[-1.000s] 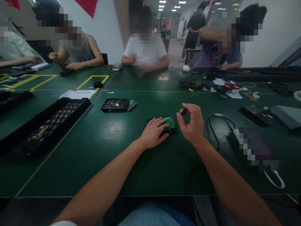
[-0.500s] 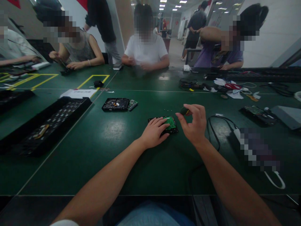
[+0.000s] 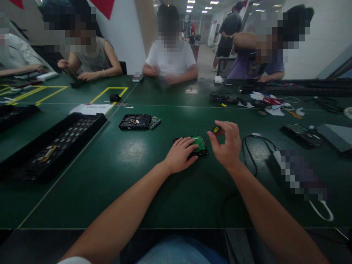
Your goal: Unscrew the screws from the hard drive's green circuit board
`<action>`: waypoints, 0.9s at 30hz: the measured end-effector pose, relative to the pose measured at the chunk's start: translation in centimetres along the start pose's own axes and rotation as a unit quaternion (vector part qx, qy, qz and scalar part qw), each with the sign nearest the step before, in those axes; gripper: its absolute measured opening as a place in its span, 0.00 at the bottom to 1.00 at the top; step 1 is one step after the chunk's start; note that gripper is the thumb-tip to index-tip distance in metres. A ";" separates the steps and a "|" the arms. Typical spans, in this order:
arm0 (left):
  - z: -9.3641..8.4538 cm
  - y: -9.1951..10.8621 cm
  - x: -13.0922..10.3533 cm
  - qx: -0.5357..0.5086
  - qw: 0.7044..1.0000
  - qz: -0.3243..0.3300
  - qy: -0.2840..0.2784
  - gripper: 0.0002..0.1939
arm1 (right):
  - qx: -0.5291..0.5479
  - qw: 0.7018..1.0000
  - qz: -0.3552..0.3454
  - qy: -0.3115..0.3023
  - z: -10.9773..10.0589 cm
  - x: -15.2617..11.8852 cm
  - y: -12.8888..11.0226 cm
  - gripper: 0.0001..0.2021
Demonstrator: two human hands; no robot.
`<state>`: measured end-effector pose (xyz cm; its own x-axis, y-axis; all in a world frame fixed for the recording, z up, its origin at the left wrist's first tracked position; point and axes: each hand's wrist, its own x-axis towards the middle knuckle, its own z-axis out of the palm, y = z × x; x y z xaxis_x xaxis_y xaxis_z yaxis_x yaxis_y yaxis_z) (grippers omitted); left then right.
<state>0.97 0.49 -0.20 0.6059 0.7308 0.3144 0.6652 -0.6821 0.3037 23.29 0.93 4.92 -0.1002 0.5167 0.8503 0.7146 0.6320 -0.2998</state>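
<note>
My left hand (image 3: pixel 180 154) lies with outstretched fingers on a hard drive (image 3: pixel 204 149), whose green circuit board faces up. Its thumb rests by the drive's near edge, and the palm and fingers hide the drive's left part. Just above and right of the drive, my right hand (image 3: pixel 228 145) pinches a small black-and-yellow piece (image 3: pixel 216 129) between thumb and fingertips. That piece is too small to tell its kind. Several tiny bright bits (image 3: pixel 196 129) are scattered on the green table (image 3: pixel 154 198) behind the drive.
A second hard drive (image 3: pixel 135 121) with a loose circuit board (image 3: pixel 155 123) lies back left. Farther left stands a long black tray (image 3: pixel 79 126). On the right are a black cable (image 3: pixel 244 150), a white power strip (image 3: pixel 284 168) and another drive (image 3: pixel 302 135). Co-workers sit across the table.
The piece in my right fingers has turned, so its yellow end shows more. My left hand and the drive have stayed put. A person standing at the back left has gone out of view.
</note>
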 end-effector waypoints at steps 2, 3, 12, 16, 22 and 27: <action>0.0 0.0 0.0 -0.001 1.000 -0.001 0.001 0.25 | 0.008 1.000 -0.004 -0.010 0.1 -0.1 0.0 0.22; 0.0 0.0 0.0 -0.002 1.000 -0.001 0.002 0.25 | 0.012 1.000 -0.006 -0.013 0.1 -0.1 0.0 0.22; -0.1 0.0 0.0 0.003 1.000 0.004 0.000 0.25 | -0.004 1.000 -0.006 0.021 -0.1 0.2 0.0 0.19; 0.0 0.0 0.0 0.003 1.000 0.003 0.002 0.25 | 0.015 1.000 -0.008 0.009 0.0 0.1 0.0 0.21; -0.1 0.1 0.0 0.007 1.000 0.003 0.001 0.25 | -0.009 1.000 -0.003 0.025 0.0 0.1 0.1 0.21; -0.1 0.1 0.0 0.007 1.000 0.001 0.002 0.25 | 0.010 1.000 0.002 0.017 0.3 -0.1 0.7 0.19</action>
<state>0.99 0.44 -0.12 0.6061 0.7291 0.3179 0.6695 -0.6834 0.2910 23.58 1.51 4.54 -0.0736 0.5005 0.8626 0.7007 0.6414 -0.3124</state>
